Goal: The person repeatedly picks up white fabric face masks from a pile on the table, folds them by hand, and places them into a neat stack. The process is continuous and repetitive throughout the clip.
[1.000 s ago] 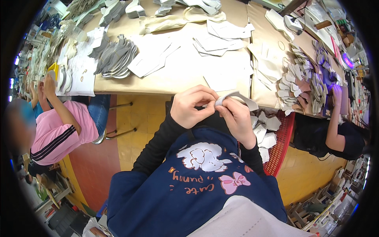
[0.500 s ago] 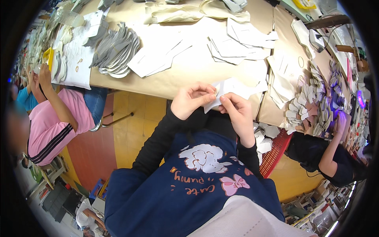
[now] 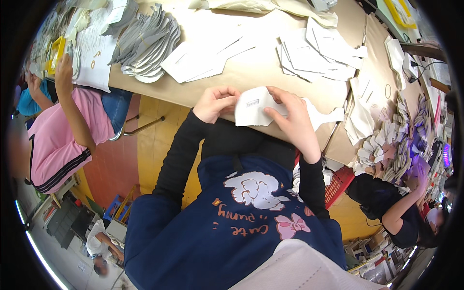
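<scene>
Both hands hold a small white cut panel (image 3: 249,115) with a little dark printed mark on it, just in front of the table's near edge. My left hand (image 3: 212,105) is closed at the panel's left edge, thumb and bent fingers together. With its thumb on the face and fingers behind the far edge, my right hand (image 3: 297,121) grips the right side. Beyond the right hand, a white shaped piece (image 3: 323,115) with a narrow tab lies on the table. Whether the panel is fabric or leather I cannot tell.
On the paper-covered table (image 3: 241,72) lie a fanned stack of grey pieces (image 3: 147,43), white panels (image 3: 200,60) and more white panels (image 3: 314,55). A red basket (image 3: 340,186) stands below at right. Co-workers sit left, in a pink shirt (image 3: 67,130), and right, in black.
The white panel has turned so that its broad marked face shows. My right hand now lies across its right side, and my left hand sits a little farther left. The view has shifted slightly.
</scene>
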{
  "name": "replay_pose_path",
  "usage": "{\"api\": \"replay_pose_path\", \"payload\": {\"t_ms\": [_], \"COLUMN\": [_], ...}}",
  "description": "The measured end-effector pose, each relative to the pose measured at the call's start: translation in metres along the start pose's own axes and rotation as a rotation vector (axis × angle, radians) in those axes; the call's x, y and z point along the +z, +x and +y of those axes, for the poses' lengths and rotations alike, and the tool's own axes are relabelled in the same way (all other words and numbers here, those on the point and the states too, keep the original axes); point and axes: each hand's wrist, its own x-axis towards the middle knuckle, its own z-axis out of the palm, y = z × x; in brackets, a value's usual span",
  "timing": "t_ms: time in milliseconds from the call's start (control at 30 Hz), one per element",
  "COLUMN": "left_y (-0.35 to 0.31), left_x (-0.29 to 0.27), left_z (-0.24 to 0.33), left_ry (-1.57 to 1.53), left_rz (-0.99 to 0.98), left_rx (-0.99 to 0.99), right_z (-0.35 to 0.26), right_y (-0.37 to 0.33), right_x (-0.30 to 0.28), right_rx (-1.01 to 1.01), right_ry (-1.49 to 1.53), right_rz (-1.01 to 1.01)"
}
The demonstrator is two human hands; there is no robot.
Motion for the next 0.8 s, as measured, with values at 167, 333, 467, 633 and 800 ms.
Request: {"api": "replay_pose_path", "payload": {"t_ms": [167, 333, 467, 633, 800], "left_y": [-0.011, -0.013, -0.010, -0.009, -0.009], "left_x": [-0.018, -0.012, -0.012, -0.017, -0.020], "left_z": [0.003, 0.008, 0.007, 0.005, 0.004], "left_ry": [0.499, 1.171, 1.290, 1.248, 1.224], "left_rz": [0.166, 0.257, 0.308, 0.290, 0.275], "left_rx": [0.103, 0.481, 0.501, 0.494, 0.511], "right_z": [0.013, 0.015, 0.015, 0.014, 0.012], "right_y": [0.000, 0.004, 0.004, 0.003, 0.004], "right_x": [0.027, 0.033, 0.037, 0.039, 0.037], "right_rx": [0.007, -0.041, -0.136, -0.162, -0.158], "right_ry": [0.001, -0.098, -0.153, -0.202, -0.202], "right_rz": [0.057, 0.115, 0.174, 0.185, 0.174]}}
